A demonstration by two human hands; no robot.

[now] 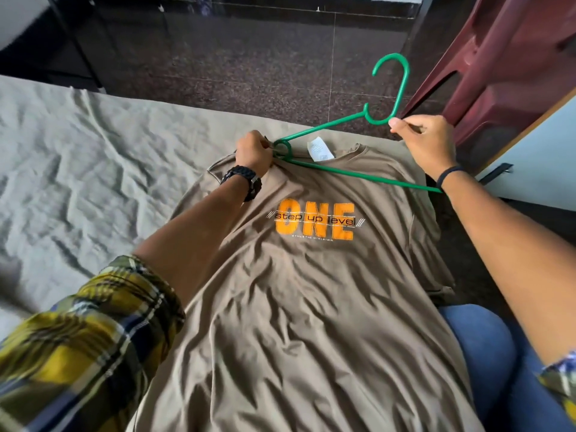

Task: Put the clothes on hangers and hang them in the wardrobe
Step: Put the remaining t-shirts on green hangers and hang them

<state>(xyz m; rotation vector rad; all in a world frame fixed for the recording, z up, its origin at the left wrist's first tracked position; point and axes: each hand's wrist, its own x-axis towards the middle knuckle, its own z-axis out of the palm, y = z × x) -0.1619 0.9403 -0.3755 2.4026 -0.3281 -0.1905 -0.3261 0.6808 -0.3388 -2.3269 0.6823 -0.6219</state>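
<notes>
Rumpled grey bedsheet under brown T-shirt, my left hand pinching its shoulder and green hanger, my right hand gripping hanger's neck.

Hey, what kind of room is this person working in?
Probably a bedroom at home: a brown T-shirt lies spread on a bed with a wrinkled grey-green sheet, beside a dark speckled tiled floor. A green hanger is being fitted to the shirt.

The brown cotton T-shirt bears on its chest the big orange block letters "ONE", crossed by a thin dark line reading "step up level", with small print "ATHLETIC DIVISION" beneath. The white neck label has print too small to read.
</notes>
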